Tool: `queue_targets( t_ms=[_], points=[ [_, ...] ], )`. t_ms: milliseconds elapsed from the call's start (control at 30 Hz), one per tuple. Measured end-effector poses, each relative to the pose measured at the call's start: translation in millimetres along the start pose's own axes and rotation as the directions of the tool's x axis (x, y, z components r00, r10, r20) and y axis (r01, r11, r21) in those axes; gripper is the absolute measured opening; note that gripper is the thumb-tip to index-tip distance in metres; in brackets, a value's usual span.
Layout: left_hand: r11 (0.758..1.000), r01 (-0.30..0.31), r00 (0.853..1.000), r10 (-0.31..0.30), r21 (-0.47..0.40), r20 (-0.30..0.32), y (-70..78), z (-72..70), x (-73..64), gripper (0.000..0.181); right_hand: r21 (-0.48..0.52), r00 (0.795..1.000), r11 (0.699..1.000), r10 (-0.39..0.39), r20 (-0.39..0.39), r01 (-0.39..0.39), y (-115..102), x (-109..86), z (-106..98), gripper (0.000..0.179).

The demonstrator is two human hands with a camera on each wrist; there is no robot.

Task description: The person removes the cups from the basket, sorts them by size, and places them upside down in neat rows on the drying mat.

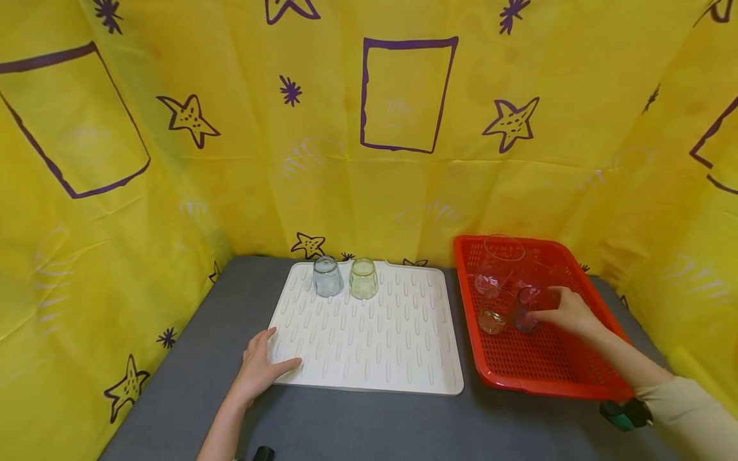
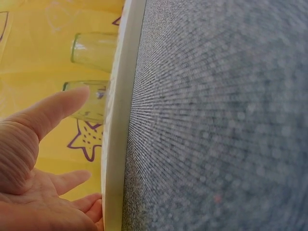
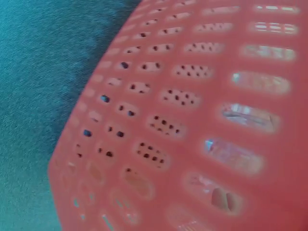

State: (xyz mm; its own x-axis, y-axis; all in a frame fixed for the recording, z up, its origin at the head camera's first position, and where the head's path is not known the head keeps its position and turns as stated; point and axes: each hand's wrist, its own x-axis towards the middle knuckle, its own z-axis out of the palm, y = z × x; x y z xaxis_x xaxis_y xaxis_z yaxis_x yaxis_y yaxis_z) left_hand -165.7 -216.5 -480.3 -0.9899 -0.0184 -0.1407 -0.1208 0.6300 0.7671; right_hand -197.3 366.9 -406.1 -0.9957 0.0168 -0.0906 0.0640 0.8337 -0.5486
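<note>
My left hand (image 1: 257,366) rests at the near left corner of a white ridged drying mat (image 1: 398,358), thumb spread over the top and fingers along its left edge. In the left wrist view, the thumb stands apart from the fingers. Inside a red perforated basket (image 1: 536,378), my right hand (image 1: 572,312) reaches in beside a small purple-tinted glass (image 1: 526,320). Its thumb tip overlaps the glass's right side, with thumb and fingers apart. A clear amber-tinted glass (image 1: 492,320) stands just left of that one. In the right wrist view, the basket wall (image 3: 183,82) hides the hand.
Two upside-down tumblers, a bluish one (image 1: 328,280) and a greenish-yellow one (image 1: 364,282), stand at the back of the mat. A taller clear glass (image 1: 496,262) is at the back of the basket. Behind the grey table (image 1: 190,358) hangs a yellow patterned cloth (image 1: 346,192).
</note>
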Motion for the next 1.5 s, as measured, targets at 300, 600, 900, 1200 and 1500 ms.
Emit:
queue_targets(
  t_ms=[300,600,900,1200,1500],
  points=[
    [1.000,0.009,1.000,-0.009,0.007,-0.007,0.5,0.2,-0.9,0.097,-0.004,1.000,1.000,0.007,-0.022,-0.008,1,0.6,7,0.092],
    [1.000,0.009,1.000,-0.009,0.011,-0.006,2.4,1.0,-0.2,0.097,0.021,0.998,0.998,0.051,-0.026,-0.051,3,0.3,9,0.095],
    [1.000,0.024,1.000,-0.024,0.021,-0.003,3.7,1.8,0.0,0.096,0.101,0.996,0.992,0.077,-0.039,-0.073,3,-5.6,7,0.098],
    [1.000,0.027,1.000,-0.026,0.014,-0.016,4.5,1.7,-1.3,0.093,0.240,0.989,0.965,0.130,-0.075,-0.108,1,-16.0,4,0.098],
    [1.000,0.010,0.998,-0.011,-0.024,-0.065,8.0,2.2,-3.5,0.083,0.370,0.972,0.927,0.138,-0.189,-0.060,-11,-24.6,1,0.093]
  ],
)
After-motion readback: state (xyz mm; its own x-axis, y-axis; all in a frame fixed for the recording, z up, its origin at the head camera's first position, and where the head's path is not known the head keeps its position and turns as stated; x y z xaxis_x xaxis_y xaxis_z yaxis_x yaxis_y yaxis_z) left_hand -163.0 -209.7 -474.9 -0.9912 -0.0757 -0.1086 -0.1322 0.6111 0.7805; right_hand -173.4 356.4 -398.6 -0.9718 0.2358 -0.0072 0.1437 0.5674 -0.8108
